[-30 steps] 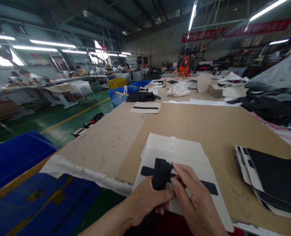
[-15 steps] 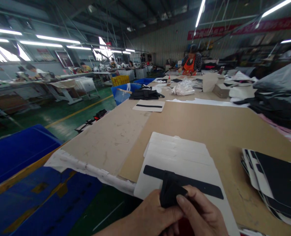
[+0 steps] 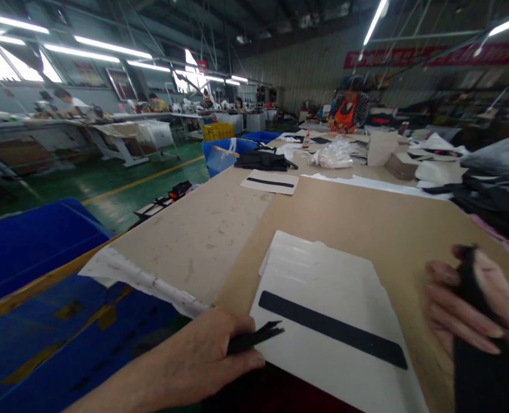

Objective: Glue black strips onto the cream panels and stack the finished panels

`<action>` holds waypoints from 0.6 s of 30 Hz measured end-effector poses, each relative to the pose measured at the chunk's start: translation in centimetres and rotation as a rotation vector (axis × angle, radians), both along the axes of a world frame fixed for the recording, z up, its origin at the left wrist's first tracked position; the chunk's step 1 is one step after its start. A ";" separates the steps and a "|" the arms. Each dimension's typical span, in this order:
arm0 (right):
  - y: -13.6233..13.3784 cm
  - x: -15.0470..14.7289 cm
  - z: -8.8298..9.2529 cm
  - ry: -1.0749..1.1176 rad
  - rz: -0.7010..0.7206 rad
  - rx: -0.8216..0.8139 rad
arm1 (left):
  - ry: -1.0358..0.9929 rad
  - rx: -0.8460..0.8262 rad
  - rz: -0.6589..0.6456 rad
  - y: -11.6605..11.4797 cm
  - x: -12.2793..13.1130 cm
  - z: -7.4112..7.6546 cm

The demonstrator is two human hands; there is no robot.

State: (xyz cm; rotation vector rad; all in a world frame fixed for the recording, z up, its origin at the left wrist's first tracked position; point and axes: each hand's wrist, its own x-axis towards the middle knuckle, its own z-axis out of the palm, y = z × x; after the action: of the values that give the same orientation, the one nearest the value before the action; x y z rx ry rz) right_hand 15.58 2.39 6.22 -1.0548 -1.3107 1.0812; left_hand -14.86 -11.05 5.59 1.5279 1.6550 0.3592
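Observation:
My left hand (image 3: 222,358) is closed on a small bunch of black strips (image 3: 254,338), their ends poking out past the thumb over the near edge of a white panel. My right hand (image 3: 469,310), off to the right and slightly blurred, grips a black fabric strip (image 3: 482,367) that hangs down out of view. Between the hands lie overlapping white panels (image 3: 323,275); the top one carries a black band (image 3: 331,327) across it. Neither hand's fingers touch that band.
A similar white panel (image 3: 269,182) lies farther up the table (image 3: 202,241). Behind it are folded black pieces (image 3: 265,160) and a clear plastic bag (image 3: 334,154). Blue bins (image 3: 39,246) stand to the left. A co-worker in an orange apron (image 3: 346,115) is at the far end.
My hands, together over the panel before, have parted. The right hand has moved far right with a black strip; the left has shifted left, holding black strips. The view has turned slightly left.

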 end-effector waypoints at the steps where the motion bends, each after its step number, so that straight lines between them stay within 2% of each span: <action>1: 0.6 -1.0 0.2 -0.011 0.073 -0.116 | 0.099 0.059 -0.001 0.5 -0.3 -0.3; 3: 1.6 -3.6 -0.1 -0.087 0.273 -0.351 | 0.263 0.205 -0.044 1.7 -0.5 -1.3; 5: 2.5 -6.5 -0.8 -0.251 0.432 -0.410 | 0.368 0.358 -0.123 2.9 -0.3 -2.6; 7: 3.2 -9.2 -1.8 -0.415 0.552 -0.315 | 0.433 0.454 -0.173 4.0 0.1 -4.0; 10: 4.2 -12.0 -3.3 -0.570 0.643 -0.171 | 0.501 0.484 -0.174 4.8 0.5 -5.6; 18: 5.0 -15.0 -6.4 -0.739 0.675 -0.048 | 0.478 0.503 -0.175 4.7 0.1 -7.1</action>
State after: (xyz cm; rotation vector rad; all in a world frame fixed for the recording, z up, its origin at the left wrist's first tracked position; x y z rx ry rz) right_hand 0.54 7.38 -0.20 -1.1224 -2.3605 1.2531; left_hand -14.76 -6.34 -1.52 2.2567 1.8573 0.3504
